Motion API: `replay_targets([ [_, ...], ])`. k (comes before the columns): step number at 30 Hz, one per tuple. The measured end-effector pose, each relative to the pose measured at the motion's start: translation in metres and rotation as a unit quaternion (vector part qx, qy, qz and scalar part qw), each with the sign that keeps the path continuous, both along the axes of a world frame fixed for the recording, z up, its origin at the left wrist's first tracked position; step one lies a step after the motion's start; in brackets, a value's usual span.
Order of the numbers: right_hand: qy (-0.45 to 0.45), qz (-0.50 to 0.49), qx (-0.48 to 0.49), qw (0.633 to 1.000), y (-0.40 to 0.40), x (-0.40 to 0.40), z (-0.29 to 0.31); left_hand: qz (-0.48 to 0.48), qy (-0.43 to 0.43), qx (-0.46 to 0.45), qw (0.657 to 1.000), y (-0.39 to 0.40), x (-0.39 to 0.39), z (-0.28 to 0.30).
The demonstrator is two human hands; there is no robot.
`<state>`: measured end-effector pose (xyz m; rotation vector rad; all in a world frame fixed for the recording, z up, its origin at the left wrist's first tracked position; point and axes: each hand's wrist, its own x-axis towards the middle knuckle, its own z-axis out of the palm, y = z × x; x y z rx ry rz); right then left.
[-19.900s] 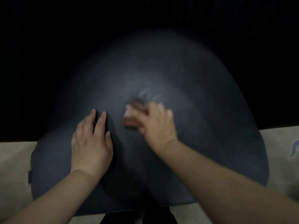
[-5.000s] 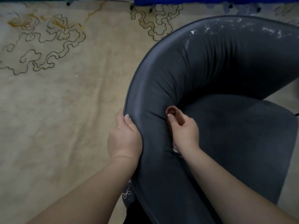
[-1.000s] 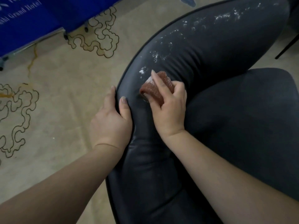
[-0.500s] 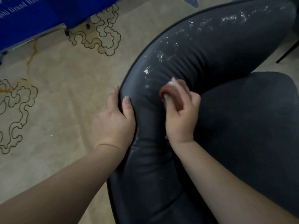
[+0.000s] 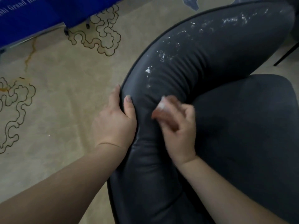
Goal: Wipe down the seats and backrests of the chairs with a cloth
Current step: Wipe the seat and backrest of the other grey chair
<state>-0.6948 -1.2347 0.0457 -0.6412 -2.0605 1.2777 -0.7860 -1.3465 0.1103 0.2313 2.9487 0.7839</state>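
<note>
A dark grey padded chair fills the right half of the head view, with its curved backrest (image 5: 202, 50) arcing from lower centre to upper right and its seat (image 5: 246, 130) below it. White powdery marks speckle the upper backrest. My right hand (image 5: 179, 131) is closed around a reddish-brown cloth (image 5: 161, 112) and presses it against the inner face of the backrest; the hand and cloth are blurred. My left hand (image 5: 114, 122) grips the backrest's outer edge, thumb on the padding and fingers behind it.
Beige carpet (image 5: 64, 101) with dark cloud-shaped outlines covers the floor on the left. A blue panel with white lettering (image 5: 32, 16) stands at the top left. A thin black leg of another piece of furniture (image 5: 286, 54) shows at the right edge.
Over the last second my right hand has slid the cloth down the backrest toward the seat, away from the white marks. My left hand has kept its grip on the edge.
</note>
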Motion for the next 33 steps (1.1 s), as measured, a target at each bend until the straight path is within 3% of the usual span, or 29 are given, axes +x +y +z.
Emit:
replay_targets([
  [2,-0.007,0.019,0.024,1.000,-0.004,-0.004,0.001,-0.004,0.004,0.000,1.000,0.001,-0.001,0.000],
  [6,-0.027,-0.040,0.085,0.995,0.028,-0.053,0.010,-0.003,0.008,-0.005,1.000,0.001,-0.001,0.000],
  [10,-0.014,-0.034,-0.014,0.999,0.017,-0.029,0.007,0.004,0.004,-0.010,1.000,0.000,0.001,0.000],
  [14,-0.017,0.026,0.011,0.999,-0.016,0.010,0.007,0.003,0.008,-0.015,1.000,0.000,0.000,0.000],
  [19,-0.063,-0.037,0.004,0.997,0.021,-0.046,0.019,-0.002,0.003,-0.034,0.999,0.002,-0.001,0.002],
  [22,-0.039,-0.019,-0.018,0.999,0.019,-0.026,0.021,-0.008,0.001,-0.038,0.999,0.001,0.001,0.004],
  [24,-0.029,0.000,0.010,1.000,0.012,-0.011,0.025,-0.012,-0.001,-0.039,0.999,0.001,0.000,0.004],
  [28,-0.084,0.067,0.182,0.977,0.007,-0.033,0.038,-0.019,-0.003,-0.051,0.999,0.002,-0.001,0.005],
  [33,-0.162,-0.052,0.172,0.970,0.053,-0.101,0.054,-0.024,-0.020,-0.039,0.999,0.001,-0.003,0.003],
])
